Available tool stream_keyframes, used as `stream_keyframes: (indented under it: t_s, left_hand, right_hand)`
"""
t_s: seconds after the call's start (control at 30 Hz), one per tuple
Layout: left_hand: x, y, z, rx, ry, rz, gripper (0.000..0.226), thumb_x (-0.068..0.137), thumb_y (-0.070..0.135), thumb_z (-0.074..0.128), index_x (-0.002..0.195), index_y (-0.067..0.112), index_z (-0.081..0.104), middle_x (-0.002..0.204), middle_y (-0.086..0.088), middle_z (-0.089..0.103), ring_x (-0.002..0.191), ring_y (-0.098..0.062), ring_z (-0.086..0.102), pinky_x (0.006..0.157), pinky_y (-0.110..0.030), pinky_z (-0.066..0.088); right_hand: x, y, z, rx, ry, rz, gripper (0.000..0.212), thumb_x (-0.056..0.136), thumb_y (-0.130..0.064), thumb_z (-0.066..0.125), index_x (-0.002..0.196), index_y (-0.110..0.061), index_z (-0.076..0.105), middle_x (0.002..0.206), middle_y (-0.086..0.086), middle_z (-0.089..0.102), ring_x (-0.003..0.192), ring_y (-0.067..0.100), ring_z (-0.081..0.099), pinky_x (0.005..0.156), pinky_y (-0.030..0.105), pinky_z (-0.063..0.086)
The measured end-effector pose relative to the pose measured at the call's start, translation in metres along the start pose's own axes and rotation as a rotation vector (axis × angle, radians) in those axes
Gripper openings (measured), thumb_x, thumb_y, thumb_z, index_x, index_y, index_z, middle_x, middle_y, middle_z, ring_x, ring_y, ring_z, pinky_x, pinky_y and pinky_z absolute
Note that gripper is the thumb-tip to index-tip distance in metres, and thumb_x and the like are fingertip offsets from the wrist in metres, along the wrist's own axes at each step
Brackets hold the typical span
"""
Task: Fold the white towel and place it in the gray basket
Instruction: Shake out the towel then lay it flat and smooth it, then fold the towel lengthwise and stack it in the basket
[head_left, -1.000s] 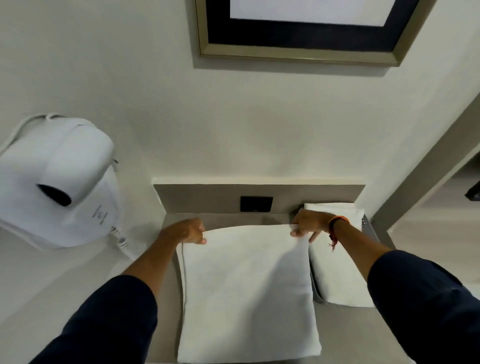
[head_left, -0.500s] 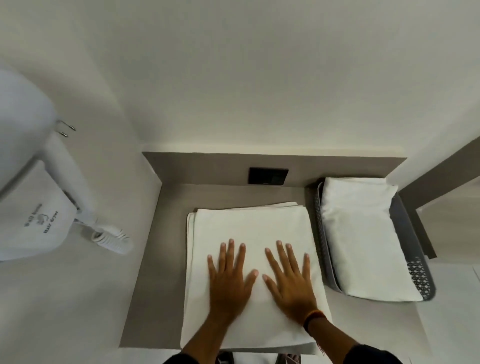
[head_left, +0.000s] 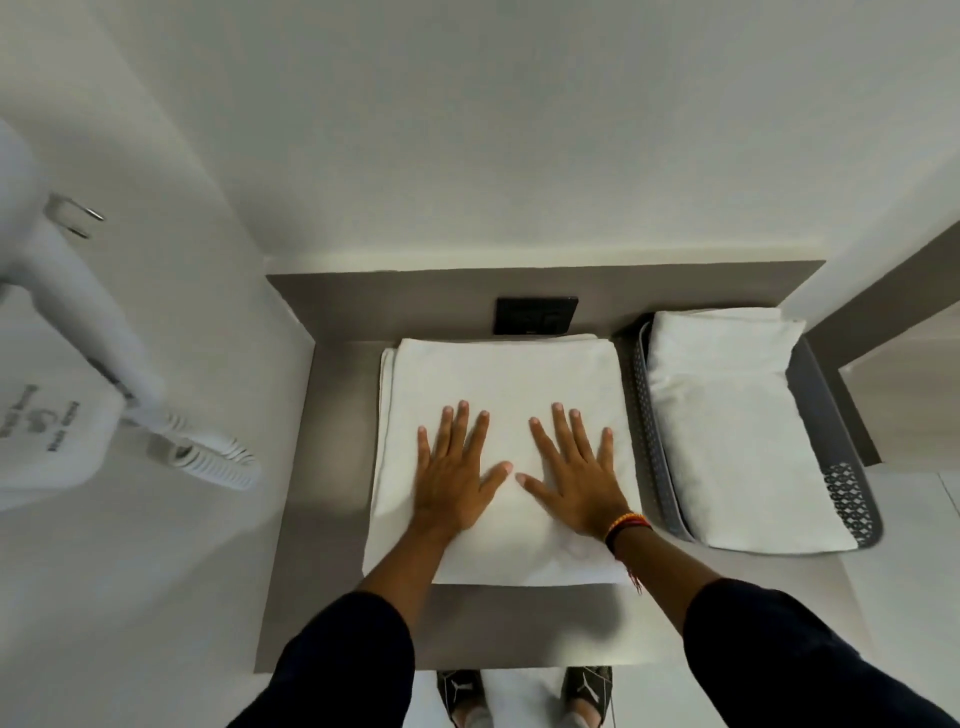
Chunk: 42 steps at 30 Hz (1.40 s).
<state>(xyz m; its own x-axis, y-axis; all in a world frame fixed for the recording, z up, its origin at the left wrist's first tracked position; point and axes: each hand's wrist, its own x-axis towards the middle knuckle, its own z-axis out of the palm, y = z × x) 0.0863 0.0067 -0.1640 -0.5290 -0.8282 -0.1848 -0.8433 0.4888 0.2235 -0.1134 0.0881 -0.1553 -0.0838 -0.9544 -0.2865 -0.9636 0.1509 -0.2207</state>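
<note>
1. Folded white terry-cloth towel (head_left: 498, 384) lies flat on the grey-brown desk (head_left: 332, 571), a squarish rectangle of several layers. The layer edges show stepped along its left side and far edge; the top face is smooth, with slight rumpling near the right wrist.
2. The towel sits mid-desk, its far edge close to the desk's back edge, its near edge short of the front edge. Its right side is just beside the basket.
3. Left hand (head_left: 452, 478) is spread flat, palm down, fingers splayed, pressing on the towel's near half. It grips nothing.
4. Right hand (head_left: 576, 478) is the same: released and flat on the towel, thumb tip near the left thumb. A red-and-yellow thread wristband (head_left: 626, 525) is on its wrist.
5. Grey perforated plastic basket (head_left: 852, 499) stands at the desk's right edge and holds another folded white towel (head_left: 727, 426) that fills most of it.
6. A black wall socket plate (head_left: 535, 315) sits on the back panel.
</note>
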Motion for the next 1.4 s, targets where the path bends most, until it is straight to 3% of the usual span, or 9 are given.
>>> stream_keyframes:
  t_s: [0.27, 0.4, 0.5, 0.6, 0.77, 0.93, 1.07, 1.17, 1.4]
  left_hand:
    - [-0.109, -0.022, -0.001, 0.064, -0.131, 0.215, 0.103, 0.083, 0.065, 0.050, 0.158, 0.027, -0.009, 0.167, -0.001, -0.018, 0.153, -0.021, -0.018, 0.122, -0.048, -0.010]
    - [-0.116, -0.011, -0.015, 0.224, -0.156, 0.055, 0.082, 0.091, 0.012, 0.045, 0.158, 0.009, -0.002, 0.168, -0.013, -0.003, 0.155, -0.027, -0.002, 0.127, -0.039, 0.001]
    - [-0.105, 0.002, -0.036, 0.186, -0.129, 0.015, 0.060, 0.091, 0.011, 0.050, 0.150, 0.011, 0.040, 0.157, -0.011, 0.040, 0.145, -0.026, 0.037, 0.120, -0.034, 0.031]
    - [-0.094, -0.001, -0.069, 0.086, -0.217, 0.000, 0.037, 0.086, 0.014, 0.056, 0.122, 0.015, 0.067, 0.122, -0.009, 0.069, 0.109, -0.027, 0.066, 0.090, -0.035, 0.053]
    - [-0.086, -0.004, -0.120, -0.164, -0.797, -0.153, 0.041, 0.066, 0.014, 0.069, 0.106, 0.011, 0.060, 0.104, -0.007, 0.059, 0.096, -0.028, 0.061, 0.067, -0.029, 0.047]
    - [-0.076, -0.002, -0.149, -0.285, -0.923, -0.247, 0.040, 0.049, 0.025, 0.076, 0.088, 0.024, 0.071, 0.088, 0.002, 0.068, 0.078, -0.021, 0.065, 0.062, -0.023, 0.055]
    - [-0.059, -0.005, -0.151, -0.381, -0.760, -0.247, 0.016, 0.058, 0.018, 0.074, 0.073, 0.018, 0.069, 0.079, 0.006, 0.063, 0.081, -0.021, 0.060, 0.060, -0.023, 0.043]
    - [-0.055, -0.011, -0.125, -0.322, -0.596, -0.311, 0.037, 0.067, 0.020, 0.068, 0.103, 0.012, 0.065, 0.102, -0.004, 0.064, 0.090, -0.023, 0.060, 0.070, -0.028, 0.046]
    - [-0.085, -0.005, -0.056, 0.248, -0.098, -0.150, 0.041, 0.094, 0.033, 0.053, 0.131, 0.014, 0.060, 0.139, -0.008, 0.060, 0.133, -0.030, 0.051, 0.111, -0.052, 0.037]
  right_hand:
    - [-0.101, 0.003, 0.014, -0.127, -0.081, -0.224, 0.101, 0.089, -0.065, 0.052, 0.162, -0.028, -0.006, 0.170, 0.014, -0.017, 0.156, 0.039, -0.017, 0.123, 0.065, -0.001]
    - [-0.102, -0.008, -0.001, -0.276, 0.055, -0.187, 0.093, 0.069, 0.010, 0.071, 0.154, -0.014, 0.042, 0.157, 0.028, 0.039, 0.142, 0.049, 0.043, 0.107, 0.063, 0.047]
    - [-0.089, -0.019, -0.023, -0.266, -0.005, -0.157, 0.064, 0.078, 0.002, 0.063, 0.140, -0.013, 0.058, 0.135, 0.022, 0.064, 0.118, 0.042, 0.066, 0.089, 0.050, 0.059]
    - [-0.069, -0.018, -0.058, -0.122, -0.234, -0.097, 0.044, 0.083, -0.018, 0.061, 0.127, -0.018, 0.061, 0.123, 0.013, 0.068, 0.111, 0.037, 0.066, 0.090, 0.042, 0.056]
    - [-0.068, -0.012, -0.100, 0.166, -0.795, 0.012, 0.021, 0.047, -0.009, 0.064, 0.067, -0.015, 0.066, 0.070, 0.002, 0.060, 0.065, 0.025, 0.056, 0.064, 0.027, 0.043]
    - [-0.058, 0.009, -0.130, 0.370, -1.021, 0.124, 0.044, 0.049, -0.011, 0.073, 0.092, -0.004, 0.077, 0.093, 0.014, 0.078, 0.083, 0.030, 0.073, 0.082, 0.042, 0.062]
    - [-0.044, 0.021, -0.139, 0.355, -0.803, 0.129, 0.037, 0.052, -0.018, 0.074, 0.089, -0.012, 0.075, 0.113, 0.022, 0.074, 0.095, 0.038, 0.073, 0.087, 0.049, 0.059]
    - [-0.039, 0.026, -0.126, 0.344, -0.587, 0.134, 0.023, 0.064, -0.019, 0.077, 0.087, -0.021, 0.072, 0.109, 0.014, 0.073, 0.096, 0.026, 0.068, 0.078, 0.033, 0.051]
    - [-0.068, 0.011, -0.054, 0.006, 0.019, 0.046, 0.048, 0.096, -0.032, 0.055, 0.142, -0.022, 0.051, 0.135, 0.007, 0.058, 0.123, 0.032, 0.056, 0.099, 0.046, 0.049]
